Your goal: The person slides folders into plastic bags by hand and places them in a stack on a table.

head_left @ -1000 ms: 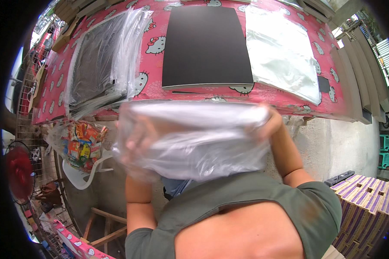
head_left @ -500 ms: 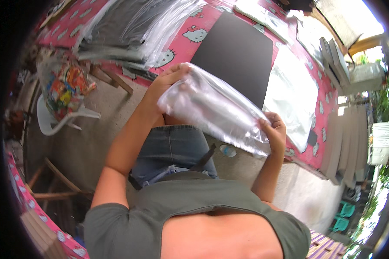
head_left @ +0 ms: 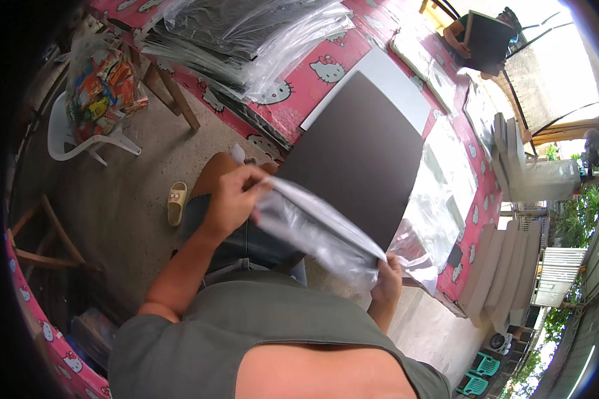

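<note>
My left hand (head_left: 236,196) is closed on the left corner of a clear plastic sleeve (head_left: 313,233), somewhat blurred. My right hand (head_left: 386,282) pinches the sleeve's right corner. The sleeve is stretched between both hands above my lap, its upper edge running along the near end of a large dark grey board (head_left: 359,146). Whether that end sits inside the sleeve or only behind it, I cannot tell. Under the board's far side, a pale white sheet (head_left: 402,93) shows on the pink patterned table cover (head_left: 329,70).
Plastic-wrapped dark sheets (head_left: 226,33) are piled at the far left, and clear sleeves (head_left: 439,179) lie right of the board. Grey panels (head_left: 499,272) stand at the right. A co-worker (head_left: 452,40) holds a dark framed panel. A white chair (head_left: 60,133) bears a bag of colourful packets (head_left: 103,93).
The sleeve and both hands have come lower and closer to my body, meeting the dark board's near end. The board reaches nearer to me, exposing the pale sheet behind it. My view has shifted.
</note>
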The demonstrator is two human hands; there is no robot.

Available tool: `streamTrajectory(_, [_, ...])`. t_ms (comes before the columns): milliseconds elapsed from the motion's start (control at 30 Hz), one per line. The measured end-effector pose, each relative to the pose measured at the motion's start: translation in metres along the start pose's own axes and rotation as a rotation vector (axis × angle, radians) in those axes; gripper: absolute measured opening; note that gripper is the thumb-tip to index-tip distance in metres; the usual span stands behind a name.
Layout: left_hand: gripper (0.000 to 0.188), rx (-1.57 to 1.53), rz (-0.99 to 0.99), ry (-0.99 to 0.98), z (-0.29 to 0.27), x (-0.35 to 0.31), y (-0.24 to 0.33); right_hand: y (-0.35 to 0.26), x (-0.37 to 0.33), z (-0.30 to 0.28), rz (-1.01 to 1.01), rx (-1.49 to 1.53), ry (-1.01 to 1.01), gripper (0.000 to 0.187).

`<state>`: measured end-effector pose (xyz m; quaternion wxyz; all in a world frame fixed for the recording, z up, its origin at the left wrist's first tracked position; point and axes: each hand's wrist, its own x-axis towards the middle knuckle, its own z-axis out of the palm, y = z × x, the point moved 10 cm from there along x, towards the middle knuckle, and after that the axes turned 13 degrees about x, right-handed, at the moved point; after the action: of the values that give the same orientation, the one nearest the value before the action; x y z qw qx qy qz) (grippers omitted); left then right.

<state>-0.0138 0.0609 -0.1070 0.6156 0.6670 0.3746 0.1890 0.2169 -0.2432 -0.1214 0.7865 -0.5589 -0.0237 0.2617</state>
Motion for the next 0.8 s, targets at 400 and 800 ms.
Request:
streamTrajectory(400, [0.023, -0.586, 0.773, -0.444, 0.013, 0.081, 0.297, -0.274, 0.051, 0.142, -1.06, -0.366, -0.08, 0.029])
streamTrajectory(800, [0.029, 0.067, 0.668, 0.294, 0.046, 0.261, 0.172, -0.178, 0.237, 0.118, -0.842, 0.019, -0.188, 0.026])
